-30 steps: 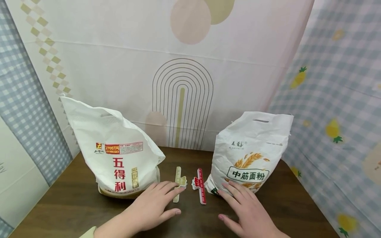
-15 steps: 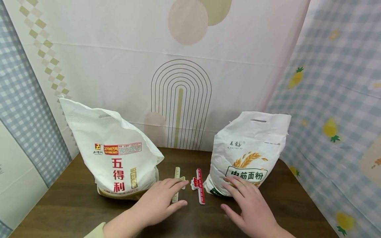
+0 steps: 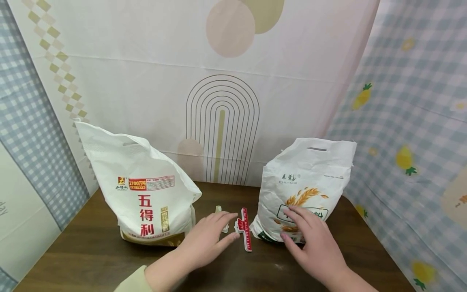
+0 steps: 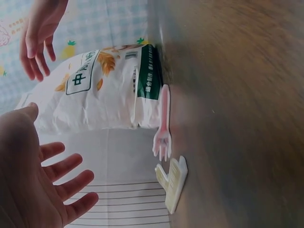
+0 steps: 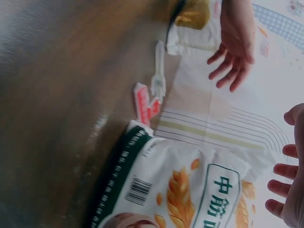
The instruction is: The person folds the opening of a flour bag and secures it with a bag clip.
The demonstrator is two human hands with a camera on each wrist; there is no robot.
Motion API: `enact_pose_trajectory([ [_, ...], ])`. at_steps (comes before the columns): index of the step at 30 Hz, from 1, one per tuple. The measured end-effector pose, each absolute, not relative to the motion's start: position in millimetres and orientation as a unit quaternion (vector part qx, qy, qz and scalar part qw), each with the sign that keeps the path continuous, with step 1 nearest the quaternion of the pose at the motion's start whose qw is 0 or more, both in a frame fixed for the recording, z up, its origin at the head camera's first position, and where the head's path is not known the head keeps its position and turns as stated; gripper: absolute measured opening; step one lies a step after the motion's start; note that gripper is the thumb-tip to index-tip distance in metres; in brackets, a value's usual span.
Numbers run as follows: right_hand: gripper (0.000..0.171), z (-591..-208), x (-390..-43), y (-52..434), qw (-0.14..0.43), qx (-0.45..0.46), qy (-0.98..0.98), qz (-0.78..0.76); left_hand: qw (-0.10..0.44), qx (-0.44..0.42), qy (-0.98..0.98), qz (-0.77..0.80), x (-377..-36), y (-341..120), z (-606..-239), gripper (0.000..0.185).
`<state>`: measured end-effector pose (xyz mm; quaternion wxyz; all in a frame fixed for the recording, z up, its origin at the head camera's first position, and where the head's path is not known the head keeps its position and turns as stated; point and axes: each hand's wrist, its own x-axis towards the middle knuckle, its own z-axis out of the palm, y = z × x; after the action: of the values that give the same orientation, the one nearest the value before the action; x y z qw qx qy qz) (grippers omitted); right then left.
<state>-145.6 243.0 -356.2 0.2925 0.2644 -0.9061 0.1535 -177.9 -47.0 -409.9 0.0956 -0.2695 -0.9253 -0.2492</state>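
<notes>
both flour bags stand upright on the dark wooden table: the larger bag with red lettering to the left, the smaller wheat-print bag to the right, well apart. neither top looks folded or clipped; the mouths stand loose. two sealing clips lie flat between the bags: a cream clip and a red clip, just beside each other and unattached. left hand hovers over the cream clip, fingers straight and spread, grasping nothing; the wrist view shows a gap between palm and clip. right hand is spread in front of the wheat-print bag's lower face, fingers relaxed, holding nothing; cannot tell if the fingertips touch the bag. judgement: work is at its very start. no clip picked up, no bag top gathered or rolled; both closures remain to be done.
</notes>
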Motion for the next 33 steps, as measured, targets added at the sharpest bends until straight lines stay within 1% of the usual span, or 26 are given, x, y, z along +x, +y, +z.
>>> enact_pose_trajectory([
  [13,0.049,-317,-167,252,0.326,0.236,-0.902,0.152,0.099,-0.242,-0.905,-0.337,-192,-18,-400,0.064],
  [16,0.048,-307,-175,254,0.336,0.235,-0.902,0.136,0.101,-0.231,-0.902,-0.351,-195,-11,-398,0.058],
  [20,0.047,-298,-189,261,0.355,0.237,-0.897,0.112,0.104,-0.217,-0.899,-0.366,-199,-4,-396,0.053],
  [28,0.044,-283,-215,280,0.412,0.241,-0.872,0.107,0.105,-0.200,-0.895,-0.386,-210,12,-398,0.051],
  [33,0.043,-272,-226,282,0.426,0.233,-0.868,0.107,0.110,-0.198,-0.889,-0.398,-215,18,-397,0.050],
])
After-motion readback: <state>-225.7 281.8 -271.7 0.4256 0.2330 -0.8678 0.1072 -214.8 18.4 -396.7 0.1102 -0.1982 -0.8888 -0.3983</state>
